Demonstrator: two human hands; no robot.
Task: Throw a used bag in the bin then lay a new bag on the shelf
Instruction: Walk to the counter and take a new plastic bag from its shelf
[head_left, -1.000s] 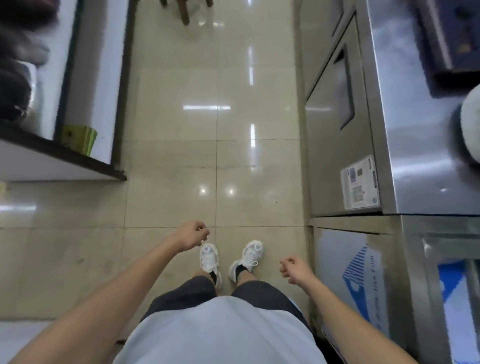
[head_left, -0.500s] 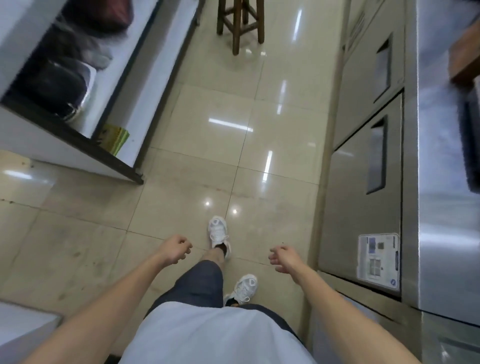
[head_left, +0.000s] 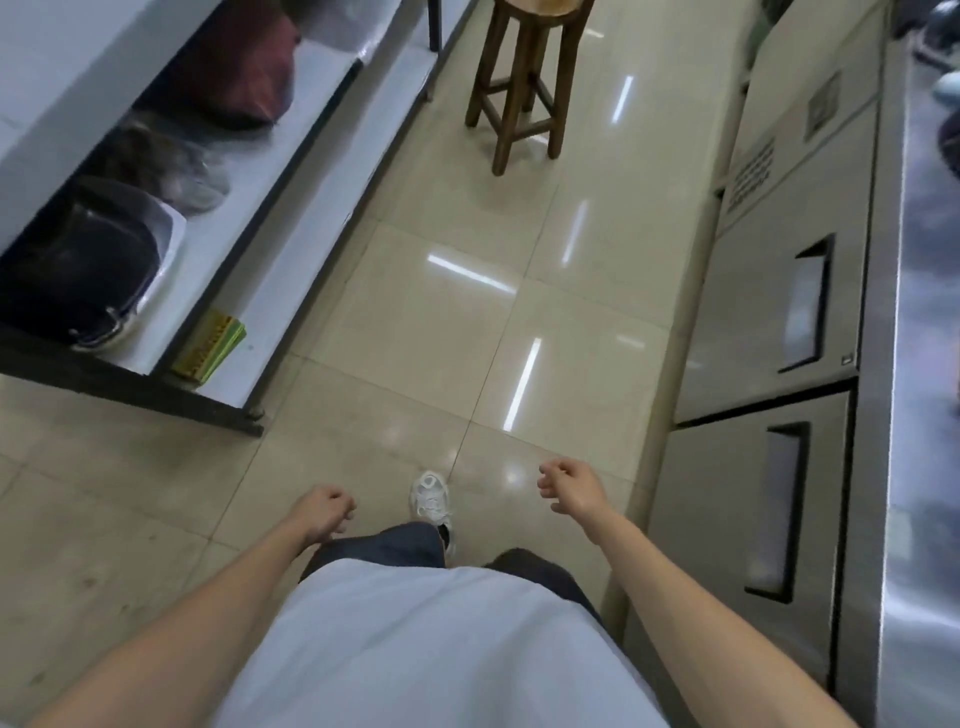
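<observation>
Bags sit only on the shelf (head_left: 291, 171) at the upper left of the frame: a dark red bag (head_left: 234, 67) farthest up, a grey crumpled one (head_left: 171, 171) below it, and a black bag (head_left: 78, 265) in a pale tray nearest us. We cannot tell which, if any, is the used one, and no bin shows anywhere in the frame. Our left hand (head_left: 322, 512) hangs at lower centre with its fingers loosely curled and nothing in it; our right hand (head_left: 569, 488) sits to its right, fingers also loosely curled, equally empty. Both are well apart from the shelf. We judge the task barely begun, with nothing in hand. What could go wrong from here: we could pick the wrong bag, since nothing marks one as used. The glossy tiled floor (head_left: 467, 312) looks slick underfoot, and the wooden stool (head_left: 524, 78) stands in the aisle at top centre, between the shelf and the steel cabinets (head_left: 769, 415) on the right, so a hurried step could clip it. As for direction, the row of bags follows the shelf, whose long axis runs diagonally from lower left to upper right; the soft bags themselves show no clear heading.
</observation>
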